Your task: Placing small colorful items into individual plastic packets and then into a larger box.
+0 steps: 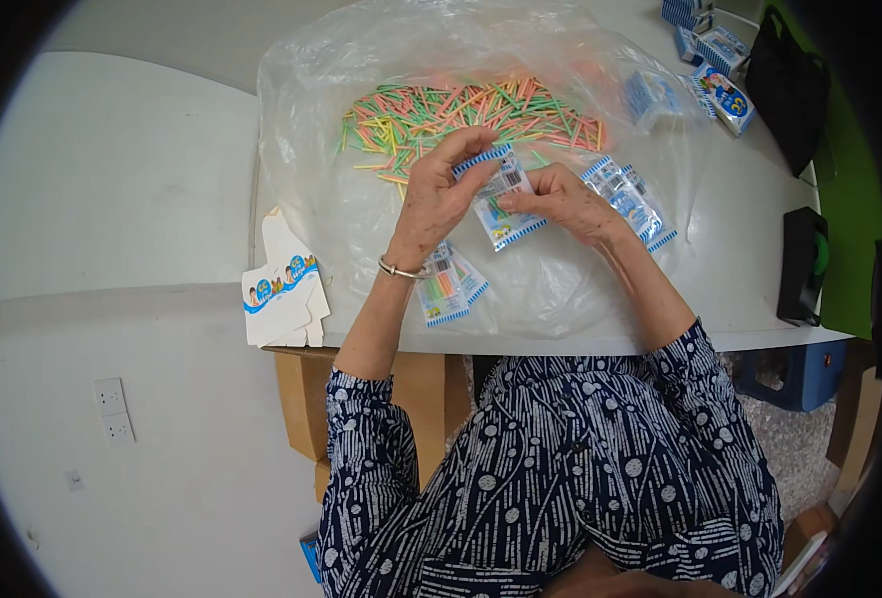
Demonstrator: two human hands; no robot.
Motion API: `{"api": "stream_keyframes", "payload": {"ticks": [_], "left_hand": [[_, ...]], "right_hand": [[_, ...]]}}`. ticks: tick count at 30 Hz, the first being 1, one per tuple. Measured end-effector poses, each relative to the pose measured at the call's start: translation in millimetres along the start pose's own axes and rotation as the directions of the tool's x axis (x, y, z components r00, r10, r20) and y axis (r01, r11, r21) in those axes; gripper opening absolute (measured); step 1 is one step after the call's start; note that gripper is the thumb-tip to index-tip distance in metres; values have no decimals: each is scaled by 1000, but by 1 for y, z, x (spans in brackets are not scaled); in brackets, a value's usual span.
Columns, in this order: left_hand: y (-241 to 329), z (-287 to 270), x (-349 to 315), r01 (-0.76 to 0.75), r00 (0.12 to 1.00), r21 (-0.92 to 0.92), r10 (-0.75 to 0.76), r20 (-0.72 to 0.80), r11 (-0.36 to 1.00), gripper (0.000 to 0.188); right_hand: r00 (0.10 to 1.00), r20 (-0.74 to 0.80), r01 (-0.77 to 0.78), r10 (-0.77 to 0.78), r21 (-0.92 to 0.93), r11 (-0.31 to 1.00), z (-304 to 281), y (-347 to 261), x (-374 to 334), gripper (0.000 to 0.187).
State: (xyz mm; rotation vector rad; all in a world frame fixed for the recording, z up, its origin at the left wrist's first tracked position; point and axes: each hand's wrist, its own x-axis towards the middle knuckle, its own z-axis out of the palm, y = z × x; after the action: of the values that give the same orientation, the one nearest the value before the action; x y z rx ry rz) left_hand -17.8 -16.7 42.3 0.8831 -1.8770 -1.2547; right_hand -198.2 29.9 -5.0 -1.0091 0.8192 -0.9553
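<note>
Between my two hands is a small see-through packet (509,231) with blue striped ends and a few coloured sticks inside. My left hand (435,192) pinches its upper left part, and a bracelet circles that wrist. The fingers of my right hand (567,205) grip the packet's right side, thumb across the front. Just beyond lies a loose pile of thin pink, green and yellow sticks (471,115) on a clear plastic sheet (311,120). Similar packets (445,291) rest below my left wrist, and more packets (624,199) lie beside my right wrist, partly hidden by it.
White printed cards (287,304) are stacked at the table's left front edge. On the right stand a black tape dispenser (805,267), a black flat object (786,90) and a green panel (850,169). Several blue-and-white packs (724,98) sit at the far right. Cardboard boxes (303,401) are under the table.
</note>
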Motion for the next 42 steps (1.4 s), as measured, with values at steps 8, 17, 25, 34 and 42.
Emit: {"api": "stream_keyframes", "payload": {"ticks": [8, 17, 25, 34, 42], "left_hand": [[8, -8, -7, 56, 989, 193, -81, 123, 980, 36], [11, -5, -7, 54, 971, 213, -101, 216, 975, 37], [9, -5, -8, 82, 955, 158, -123, 271, 984, 35], [11, -16, -14, 60, 929, 244, -144, 342, 968, 30], [-27, -80, -67, 55, 864, 521, -302, 402, 852, 40]], "right_hand": [[997, 34, -66, 74, -183, 981, 2, 0, -6, 24], [1000, 9, -19, 21, -195, 981, 15, 1, -14, 28], [983, -165, -129, 77, -333, 934, 14, 19, -15, 43], [966, 26, -219, 256, -439, 872, 14, -1, -16, 41], [728, -242, -49, -641, -951, 304, -34, 2, -68, 37]]}}
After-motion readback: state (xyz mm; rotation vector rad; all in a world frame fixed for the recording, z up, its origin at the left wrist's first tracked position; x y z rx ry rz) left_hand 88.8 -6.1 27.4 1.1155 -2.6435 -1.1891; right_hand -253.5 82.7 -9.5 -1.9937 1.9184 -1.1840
